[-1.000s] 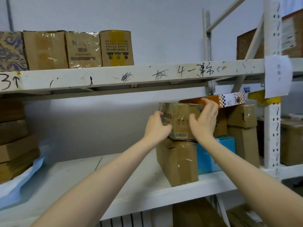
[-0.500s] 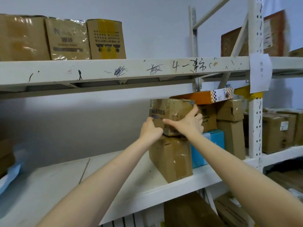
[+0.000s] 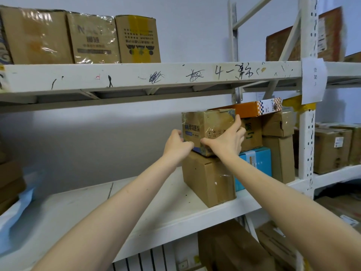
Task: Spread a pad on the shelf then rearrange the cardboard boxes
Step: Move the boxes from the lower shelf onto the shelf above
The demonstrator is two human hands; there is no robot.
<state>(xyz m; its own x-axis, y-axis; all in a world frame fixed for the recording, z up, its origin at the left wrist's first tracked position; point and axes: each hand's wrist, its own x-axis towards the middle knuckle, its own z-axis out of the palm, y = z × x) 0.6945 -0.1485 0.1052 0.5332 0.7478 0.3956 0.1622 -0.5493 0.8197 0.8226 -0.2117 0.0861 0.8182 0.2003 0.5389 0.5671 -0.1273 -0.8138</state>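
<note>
Two bare arms reach up to a taped box on a white shelf. The left hand curls round its lower left edge; the right hand grips its right corner, thumb across the front. Directly below it stands a plain box. Right of it are an orange box and a blue box. Far left of it lies a blue pad

Middle shelf: white deck, scuffed. Directly on it, R end: brown carton at front edge; blue box touching its R side; tall brown carton next to upright post. L end: blue pad at foot of stacked cartons. Upper shelf: row of taped cartons, side by side.
</note>
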